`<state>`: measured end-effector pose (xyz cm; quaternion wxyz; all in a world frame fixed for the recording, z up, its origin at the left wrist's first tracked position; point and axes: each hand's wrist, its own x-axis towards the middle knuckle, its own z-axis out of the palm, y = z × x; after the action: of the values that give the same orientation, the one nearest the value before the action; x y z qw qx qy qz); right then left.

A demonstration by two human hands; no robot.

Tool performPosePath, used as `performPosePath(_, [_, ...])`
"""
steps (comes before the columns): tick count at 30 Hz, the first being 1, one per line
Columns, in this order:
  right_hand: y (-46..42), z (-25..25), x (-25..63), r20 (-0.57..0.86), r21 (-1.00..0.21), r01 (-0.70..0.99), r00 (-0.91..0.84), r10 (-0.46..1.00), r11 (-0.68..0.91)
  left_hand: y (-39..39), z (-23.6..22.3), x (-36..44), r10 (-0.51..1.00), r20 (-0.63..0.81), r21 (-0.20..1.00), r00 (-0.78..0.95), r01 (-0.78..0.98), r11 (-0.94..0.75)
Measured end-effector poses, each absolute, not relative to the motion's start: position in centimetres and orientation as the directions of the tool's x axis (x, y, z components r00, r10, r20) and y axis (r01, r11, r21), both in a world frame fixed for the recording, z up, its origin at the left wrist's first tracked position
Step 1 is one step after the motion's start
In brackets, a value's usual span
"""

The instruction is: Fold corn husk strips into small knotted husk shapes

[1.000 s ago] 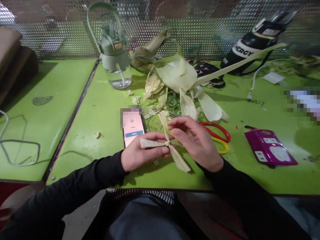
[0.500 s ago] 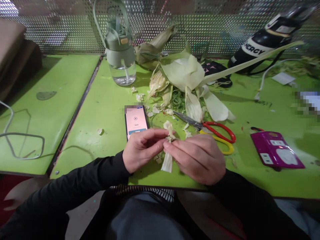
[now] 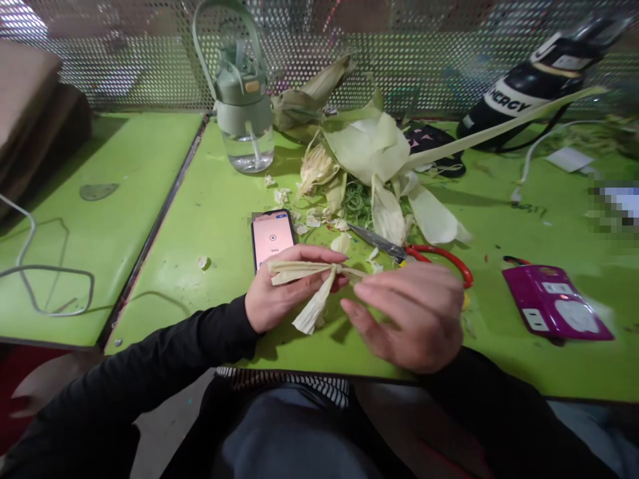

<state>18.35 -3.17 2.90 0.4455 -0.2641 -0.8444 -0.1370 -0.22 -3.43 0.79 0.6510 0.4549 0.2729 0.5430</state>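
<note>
My left hand (image 3: 287, 283) pinches a knotted piece of pale corn husk (image 3: 319, 303) between thumb and fingers. Its folded strips point left over the hand, and one flared end hangs down toward me. Just right of the knot is my right hand (image 3: 412, 316), slightly blurred, thumb and index finger apart. A thin husk end reaches toward its fingertips; whether they touch it I cannot tell. Behind that hand lie scissors (image 3: 377, 241) with red and yellow handles, the yellow one mostly covered. A phone (image 3: 273, 233) with a lit pink screen lies beyond my left hand, which covers its lower part.
Corn husks (image 3: 367, 143) and green fibres (image 3: 358, 203) are heaped behind the scissors. A green water bottle (image 3: 244, 113) stands at the back. A black bottle (image 3: 524, 90) leans at back right. A purple packet (image 3: 556, 303) lies at right, a wire loop (image 3: 47, 289) at left.
The knotted husk has been turned about in my fingers, its loose ends now pointing left and down. My right hand gripped it half a second ago and has since drawn back right, fingers parting.
</note>
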Motion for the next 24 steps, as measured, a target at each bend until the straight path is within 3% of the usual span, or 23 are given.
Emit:
performPosePath(3, [-2.56,2.83,18.6,0.763,-0.116,0.631,-0.437,0.476,0.767,-3.18,0.52,-0.33,0.956,0.113,0.886,0.27,-0.463,0.026])
performPosePath(6, [-2.27,2.78,18.59,0.707,-0.172,0.624,-0.461,0.536,0.762,-2.99,0.44,-0.46,0.958,0.103,0.915,0.268,-0.402,0.014])
performPosePath(11, [-2.4,2.74,18.29,0.698,-0.218,0.59,-0.462,0.547,0.777,-2.9,0.67,-0.27,0.964,0.065,0.912,0.256,-0.407,0.047])
performPosePath(19, [-2.68,3.16,18.14,0.713,-0.187,0.549,-0.495,0.497,0.814,-2.81,1.07,-0.25,0.962,0.021,0.877,0.273,-0.467,0.114])
performPosePath(21, [-2.74,3.2,18.35,0.696,-0.275,0.527,-0.468,0.544,0.804,-2.72,0.91,-0.29,0.955,0.032,0.871,0.295,-0.477,0.118])
performPosePath(24, [-2.67,3.15,18.77,0.559,-0.586,0.483,-0.34,0.756,0.651,-2.64,0.69,-0.25,0.941,0.041,0.856,0.336,-0.497,0.141])
